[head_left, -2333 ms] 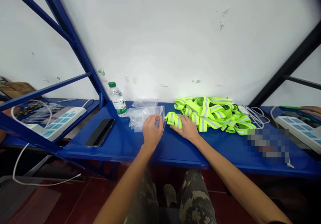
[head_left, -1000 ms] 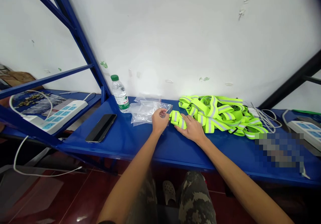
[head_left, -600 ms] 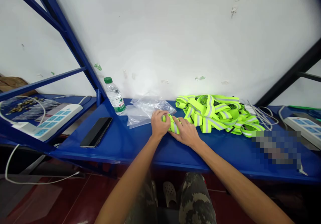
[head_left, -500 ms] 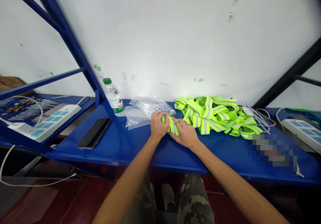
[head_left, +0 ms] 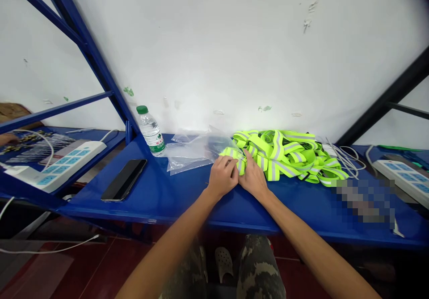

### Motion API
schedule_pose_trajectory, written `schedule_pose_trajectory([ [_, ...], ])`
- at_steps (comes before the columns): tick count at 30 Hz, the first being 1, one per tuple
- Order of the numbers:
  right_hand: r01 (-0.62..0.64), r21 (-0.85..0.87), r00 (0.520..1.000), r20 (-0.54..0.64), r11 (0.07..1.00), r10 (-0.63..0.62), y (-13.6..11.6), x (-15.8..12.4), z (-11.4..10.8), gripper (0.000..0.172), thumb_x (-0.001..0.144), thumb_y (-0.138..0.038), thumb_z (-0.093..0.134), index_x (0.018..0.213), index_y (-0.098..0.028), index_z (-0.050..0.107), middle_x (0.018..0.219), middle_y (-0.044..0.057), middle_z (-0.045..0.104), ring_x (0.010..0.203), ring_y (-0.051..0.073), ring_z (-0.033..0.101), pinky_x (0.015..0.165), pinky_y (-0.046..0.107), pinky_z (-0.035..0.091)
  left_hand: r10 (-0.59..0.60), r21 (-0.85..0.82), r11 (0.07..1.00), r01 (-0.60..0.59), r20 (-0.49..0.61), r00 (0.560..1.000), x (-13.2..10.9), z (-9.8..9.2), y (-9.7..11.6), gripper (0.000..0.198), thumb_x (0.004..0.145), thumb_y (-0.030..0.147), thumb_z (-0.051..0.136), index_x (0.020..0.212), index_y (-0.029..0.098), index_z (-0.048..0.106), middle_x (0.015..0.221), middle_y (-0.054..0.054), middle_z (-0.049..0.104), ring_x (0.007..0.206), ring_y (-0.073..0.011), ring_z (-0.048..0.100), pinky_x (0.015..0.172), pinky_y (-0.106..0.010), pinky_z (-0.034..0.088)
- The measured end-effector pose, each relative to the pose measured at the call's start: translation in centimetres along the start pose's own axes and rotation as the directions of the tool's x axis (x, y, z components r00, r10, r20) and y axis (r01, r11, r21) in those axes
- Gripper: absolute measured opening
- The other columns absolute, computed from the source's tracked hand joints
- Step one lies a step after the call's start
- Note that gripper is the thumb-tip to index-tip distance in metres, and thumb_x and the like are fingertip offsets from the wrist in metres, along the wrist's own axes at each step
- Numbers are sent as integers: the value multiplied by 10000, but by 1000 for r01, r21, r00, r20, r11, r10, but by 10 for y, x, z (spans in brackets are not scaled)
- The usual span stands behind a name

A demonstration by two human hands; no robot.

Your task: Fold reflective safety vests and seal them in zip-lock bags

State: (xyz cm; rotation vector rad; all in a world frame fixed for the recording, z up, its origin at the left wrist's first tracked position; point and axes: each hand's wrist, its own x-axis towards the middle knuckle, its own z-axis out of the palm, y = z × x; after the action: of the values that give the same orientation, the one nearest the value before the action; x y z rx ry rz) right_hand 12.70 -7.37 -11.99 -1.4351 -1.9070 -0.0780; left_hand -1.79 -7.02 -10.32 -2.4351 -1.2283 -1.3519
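Both hands meet over a folded bundle of neon-yellow reflective strap (head_left: 230,152) with silver-grey stripes, low over the blue table. My left hand (head_left: 224,174) closes around its near left side, fingers curled. My right hand (head_left: 253,174) grips the right side, its thumb and fingers against the strap. Parts of the bundle are hidden under the fingers. Just right of it lies a loose heap of the same reflective straps (head_left: 288,153). Behind and left of the hands, clear plastic bags (head_left: 192,151) lie flat.
On the left stand a water bottle (head_left: 150,131) and a black phone (head_left: 124,180). Power strips (head_left: 63,165) lie at both sides, with white cables (head_left: 351,160) beside the heap. A blue metal frame (head_left: 97,66) rises at left. Another person's hand (head_left: 7,139) shows at the far left edge.
My hands have turned the bundle, and its folded end now points away, toward the bags. My left hand moved slightly right and nearer, and another person's hand came into view at far left.
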Motion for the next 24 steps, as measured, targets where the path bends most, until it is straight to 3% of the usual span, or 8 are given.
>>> schedule_pose_trajectory([
  [5, 22, 53, 999, -25, 998, -20, 2, 3, -1, 516, 870, -334, 531, 1336, -123, 467, 1331, 216, 544, 1172, 335, 586, 880, 458, 533, 27, -75, 997, -29, -23, 999, -1, 1, 7, 317, 908, 161, 468, 1190, 188, 610, 1060, -111, 626, 1025, -224, 573, 951, -382, 474],
  [8, -16, 65, 999, -31, 998, 18, 3, 4, -1, 531, 845, -425, 578, 1287, -145, 488, 1212, 179, 641, 1075, 331, 641, 861, 460, 534, -114, -153, 984, 90, -160, 980, 0, -2, 8, 339, 911, 207, 498, 1247, 185, 534, 1141, -126, 599, 1123, -232, 553, 1008, -390, 442],
  [10, -71, 81, 996, -52, 994, 75, 4, 4, -2, 588, 800, -508, 624, 1252, -153, 499, 1135, 162, 677, 1010, 338, 665, 823, 461, 540, -310, -216, 944, 250, -316, 897, 2, -5, 4, 332, 895, 262, 550, 1211, 176, 504, 1212, -145, 556, 1194, -247, 513, 1023, -403, 425],
  [12, -102, 130, 990, -89, 986, 114, 4, 4, -3, 632, 756, -569, 660, 1215, -163, 504, 1109, 158, 683, 989, 339, 669, 805, 455, 541, -543, -364, 832, 419, -379, 750, 6, -7, -4, 449, 855, 342, 626, 1233, 176, 449, 1305, -169, 496, 1234, -255, 491, 1002, -392, 439],
  [14, -101, 200, 986, -112, 974, 126, 4, 4, -4, 645, 728, -606, 681, 1177, -180, 499, 1093, 150, 681, 979, 329, 668, 799, 445, 541, -727, -603, 626, 495, -221, 650, 10, -7, -12, 598, 813, 422, 678, 1286, 183, 401, 1351, -178, 483, 1210, -243, 534, 952, -352, 476],
  [16, -86, 263, 989, -92, 961, 114, 4, 3, -3, 640, 715, -623, 691, 1144, -197, 484, 1084, 138, 673, 979, 316, 664, 800, 437, 540, -750, -781, 374, 499, 61, 658, 14, -6, -17, 626, 792, 494, 686, 1276, 175, 447, 1297, -159, 562, 1132, -226, 603, 914, -325, 503],
  [18, -55, 305, 996, -53, 951, 74, 3, 3, -1, 635, 710, -612, 704, 1129, -205, 456, 1123, 139, 644, 1017, 304, 648, 824, 434, 537, -673, -836, 212, 506, 250, 696, 16, -2, -17, 593, 758, 524, 712, 1194, 155, 549, 1181, -127, 653, 1049, -219, 651, 889, -317, 519],
  [24, 52, 321, 989, -147, 946, -4, 2, 4, 1, 650, 743, -496, 716, 1205, -186, 379, 1287, 185, 477, 1223, 294, 510, 977, 453, 477, -633, -810, 205, 549, 318, 706, 13, 6, -6, 492, 676, 451, 807, 1030, 137, 673, 1057, -87, 728, 949, -207, 686, 842, -305, 548],
])
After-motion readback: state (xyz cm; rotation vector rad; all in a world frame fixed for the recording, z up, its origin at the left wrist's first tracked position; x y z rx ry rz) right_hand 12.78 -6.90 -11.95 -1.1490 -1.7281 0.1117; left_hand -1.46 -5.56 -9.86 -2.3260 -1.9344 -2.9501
